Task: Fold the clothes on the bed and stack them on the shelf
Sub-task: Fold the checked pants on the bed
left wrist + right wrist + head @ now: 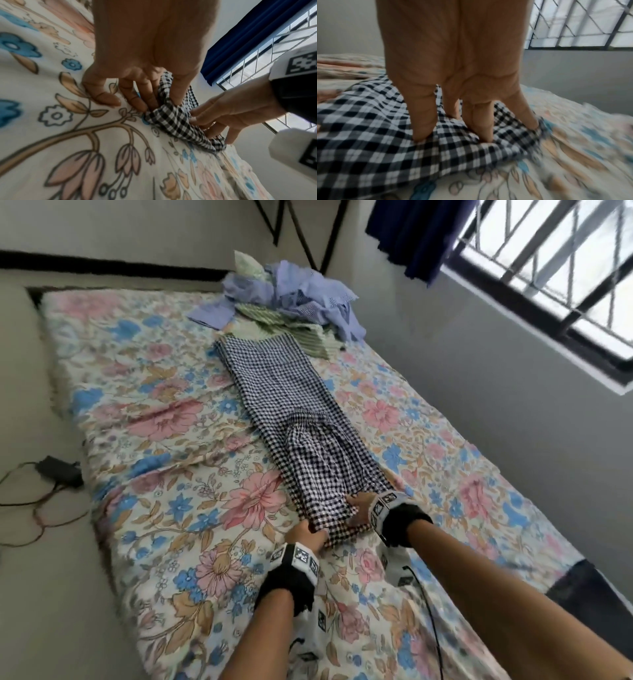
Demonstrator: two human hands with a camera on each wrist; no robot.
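A black-and-white checked garment [291, 405] lies lengthwise in a long strip on the floral bed [154, 412]. Both hands are at its near end. My left hand [313, 534] pinches the near left corner, and in the left wrist view the thumb and fingers [178, 94] close on the checked cloth [171, 119]. My right hand [356, 510] grips the same end just to the right. Its fingertips [481, 135] dig into the bunched fabric [368, 135], and the cloth runs between its fingers in the left wrist view [202, 120].
A loose pile of pale blue clothes [301, 292] lies on a green striped cloth [291, 330] at the bed's far end. A grey wall and a barred window [548, 268] run along the right side. A charger with cables [58, 470] lies on the floor to the left.
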